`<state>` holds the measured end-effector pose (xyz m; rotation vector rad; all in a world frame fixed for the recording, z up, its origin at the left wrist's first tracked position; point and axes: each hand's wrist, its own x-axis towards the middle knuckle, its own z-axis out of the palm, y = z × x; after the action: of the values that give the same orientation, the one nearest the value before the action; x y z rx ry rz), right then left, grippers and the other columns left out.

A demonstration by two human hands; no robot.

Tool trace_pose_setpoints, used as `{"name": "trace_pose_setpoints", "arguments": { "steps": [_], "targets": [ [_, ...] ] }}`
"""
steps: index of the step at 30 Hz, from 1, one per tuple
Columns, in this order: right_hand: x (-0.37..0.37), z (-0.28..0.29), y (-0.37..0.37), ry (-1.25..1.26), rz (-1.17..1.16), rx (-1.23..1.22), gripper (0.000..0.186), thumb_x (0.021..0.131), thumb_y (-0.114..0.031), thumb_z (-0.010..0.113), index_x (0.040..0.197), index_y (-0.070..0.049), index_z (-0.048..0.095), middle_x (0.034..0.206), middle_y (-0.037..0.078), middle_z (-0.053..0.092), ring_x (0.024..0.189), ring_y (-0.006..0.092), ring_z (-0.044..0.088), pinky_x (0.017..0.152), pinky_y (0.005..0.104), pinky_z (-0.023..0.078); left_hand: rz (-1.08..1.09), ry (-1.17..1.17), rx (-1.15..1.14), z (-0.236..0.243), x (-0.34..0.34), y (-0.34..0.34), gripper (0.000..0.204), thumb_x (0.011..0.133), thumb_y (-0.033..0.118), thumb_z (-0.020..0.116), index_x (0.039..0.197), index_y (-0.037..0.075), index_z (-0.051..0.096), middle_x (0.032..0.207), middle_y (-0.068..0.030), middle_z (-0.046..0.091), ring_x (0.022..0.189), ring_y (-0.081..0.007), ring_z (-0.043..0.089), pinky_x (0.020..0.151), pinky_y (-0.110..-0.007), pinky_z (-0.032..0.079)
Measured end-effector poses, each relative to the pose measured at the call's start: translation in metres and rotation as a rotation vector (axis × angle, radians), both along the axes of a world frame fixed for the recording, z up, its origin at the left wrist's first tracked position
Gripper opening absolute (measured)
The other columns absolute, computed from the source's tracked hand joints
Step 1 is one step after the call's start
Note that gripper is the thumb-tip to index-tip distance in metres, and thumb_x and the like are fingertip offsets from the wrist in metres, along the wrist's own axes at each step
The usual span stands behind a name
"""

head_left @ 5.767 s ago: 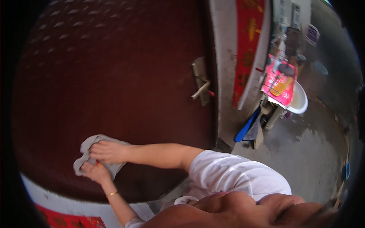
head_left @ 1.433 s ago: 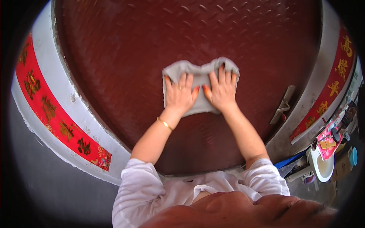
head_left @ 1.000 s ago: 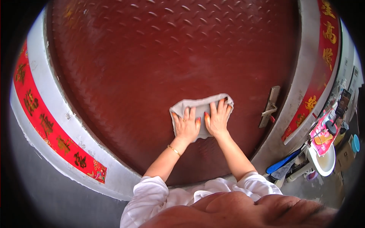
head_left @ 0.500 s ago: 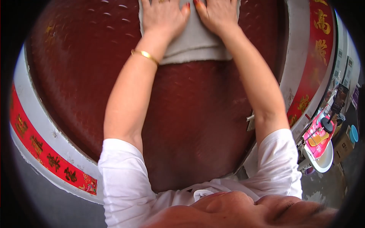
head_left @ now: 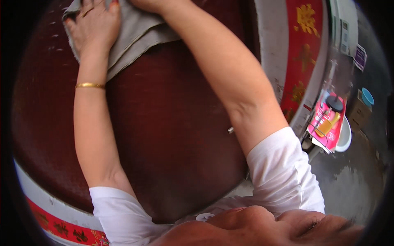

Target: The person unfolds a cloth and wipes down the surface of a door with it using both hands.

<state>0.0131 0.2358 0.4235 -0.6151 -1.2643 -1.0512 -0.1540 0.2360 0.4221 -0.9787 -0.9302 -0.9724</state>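
Note:
A folded grey cloth (head_left: 141,37) lies on a broad, glossy dark red surface (head_left: 164,123) near the upper left. My left hand (head_left: 97,30) rests flat on the cloth with its fingers stretched and a little apart. A gold bangle (head_left: 90,85) circles that wrist. My right hand (head_left: 152,4) is at the cloth's far side, close to my left hand. The upper picture edge cuts off most of its fingers, so their pose is hidden.
A white rim (head_left: 269,49) with a red strip of gold characters (head_left: 301,61) curves round the surface. Right of it stand a rack holding a pink packet (head_left: 328,125), a white basin (head_left: 344,137), a cardboard box (head_left: 359,110) and a blue bowl (head_left: 367,96). A small metal piece (head_left: 230,130) sits near my right elbow.
Both hands and the cloth have shifted left across the dark red surface. The cloth has turned at an angle, and my right hand has moved mostly past the upper picture edge. The view has swung too.

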Motion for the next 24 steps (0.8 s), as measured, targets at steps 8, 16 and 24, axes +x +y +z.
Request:
{"name": "trace_pose_setpoints", "arguments": {
  "steps": [8,16,24],
  "targets": [
    [0.028,-0.077,-0.005,0.042,-0.018,-0.18,0.063,0.087,-0.043,0.049,0.139,-0.01,0.039,0.148,0.024,0.026,0.138,0.0397,0.019,0.112,0.0515,0.012,0.149,0.028,-0.217,-0.061,0.036,-0.012,0.056,0.095,0.044,0.032,0.146,0.023,0.028,0.148,-0.01,0.034,0.134,-0.0261,0.036,0.109,-0.057,0.019],
    [0.007,-0.187,-0.013,0.16,-0.028,-0.334,0.061,0.081,-0.038,0.057,0.132,-0.008,0.041,0.14,0.029,0.027,0.13,0.0449,0.025,0.105,0.0595,0.018,-0.017,0.229,-0.448,-0.149,0.025,-0.047,0.056,0.091,0.039,0.046,0.141,0.016,0.036,0.141,-0.01,0.043,0.111,-0.0281,0.055,0.109,-0.054,0.021],
    [-0.035,-0.322,-0.049,0.26,-0.042,-0.608,0.06,0.08,-0.03,0.06,0.129,0.0,0.041,0.141,0.031,0.023,0.131,0.0467,0.023,0.108,0.0579,0.016,-0.326,0.361,-0.741,-0.265,-0.01,-0.069,0.055,0.084,0.028,0.058,0.133,0.007,0.044,0.133,-0.0099,0.049,0.116,-0.0307,0.049,0.11,-0.053,0.022]
  ]
}}
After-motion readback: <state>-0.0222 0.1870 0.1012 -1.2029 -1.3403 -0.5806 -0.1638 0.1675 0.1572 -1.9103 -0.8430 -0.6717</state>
